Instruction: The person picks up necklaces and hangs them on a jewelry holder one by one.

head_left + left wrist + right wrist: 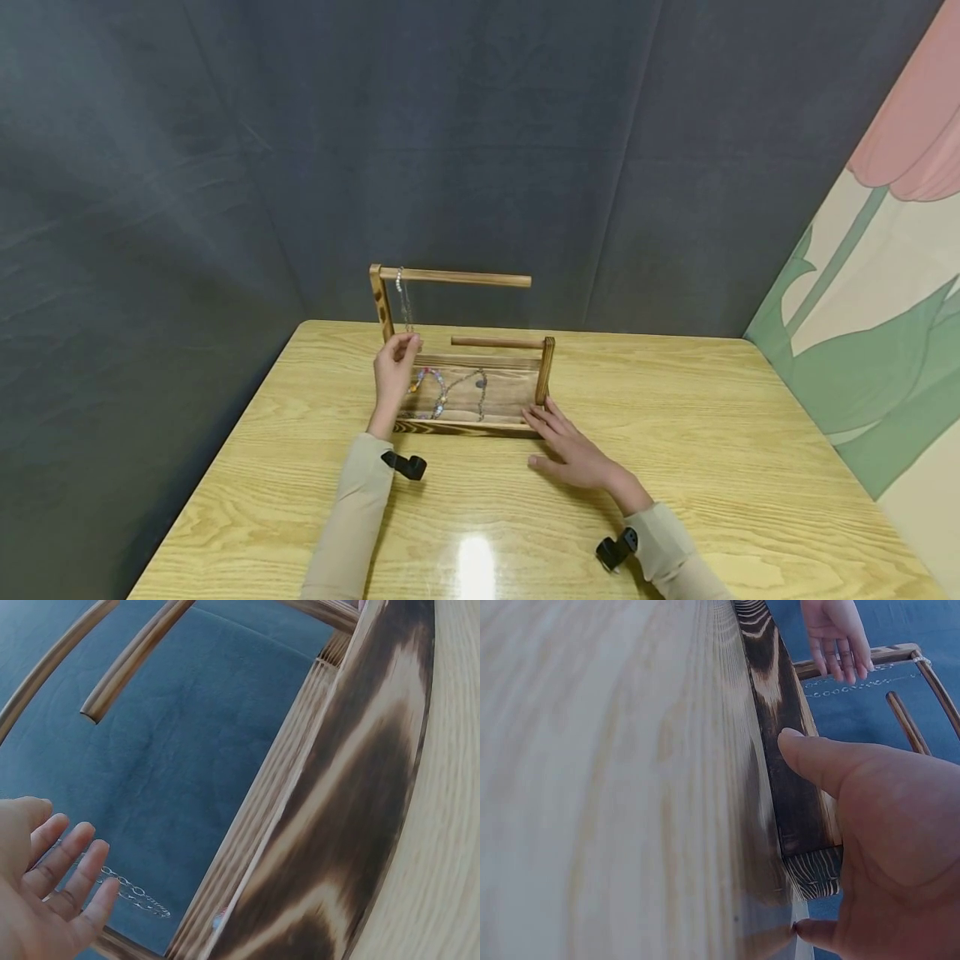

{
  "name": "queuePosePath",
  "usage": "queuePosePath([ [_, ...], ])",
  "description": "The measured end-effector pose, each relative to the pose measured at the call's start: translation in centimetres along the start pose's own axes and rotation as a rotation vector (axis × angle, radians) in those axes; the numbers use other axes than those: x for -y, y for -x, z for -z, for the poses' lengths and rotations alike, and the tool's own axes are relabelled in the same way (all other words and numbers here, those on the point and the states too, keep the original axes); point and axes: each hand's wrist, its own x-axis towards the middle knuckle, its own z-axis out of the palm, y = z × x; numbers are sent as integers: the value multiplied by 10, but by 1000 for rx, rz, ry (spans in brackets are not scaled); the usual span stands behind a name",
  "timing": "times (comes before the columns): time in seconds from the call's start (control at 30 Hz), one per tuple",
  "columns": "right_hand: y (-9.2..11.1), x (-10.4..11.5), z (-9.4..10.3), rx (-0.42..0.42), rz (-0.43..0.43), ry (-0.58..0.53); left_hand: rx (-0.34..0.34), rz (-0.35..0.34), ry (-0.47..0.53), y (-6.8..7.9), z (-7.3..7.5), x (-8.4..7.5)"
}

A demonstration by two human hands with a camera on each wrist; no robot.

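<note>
A wooden jewelry rack (465, 428) has two posts, two crossbars and a low tray. From its taller bar (480, 277) hangs a chain necklace (405, 302) with pale beads at the top. My left hand (393, 367) pinches the lower part of this necklace between thumb and index finger, the other fingers loosely bent. In the left wrist view, a loose length of chain (135, 892) shows past the fingers. My right hand (573, 450) rests with fairly straight fingers at the tray's front right corner, beside the shorter post (546, 371).
Inside the tray lie a colorful beaded string (439, 392) and a chain with a dark pendant (482, 385). The shorter bar (497, 342) reaches left from the right post. The rack stands on a wood-grain table (675, 433), before a dark curtain (480, 150).
</note>
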Motion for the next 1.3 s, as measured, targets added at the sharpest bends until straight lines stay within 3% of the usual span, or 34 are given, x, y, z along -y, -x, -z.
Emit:
queuePosePath([
  [0.27, 0, 1, 0, -3, 4, 7, 25, 27, -30, -7, -8, 34],
  [0.47, 0, 3, 1, -7, 11, 6, 55, 41, -19, -3, -12, 33],
  [0.7, 0, 1, 0, -11, 14, 2, 96, 34, -70, -1, -16, 39],
  [1.03, 0, 2, 1, -8, 20, 11, 174, 78, -117, 2, -21, 44],
  [1.3, 0, 2, 1, -7, 17, 4, 219, 21, -186, 4, -27, 48],
])
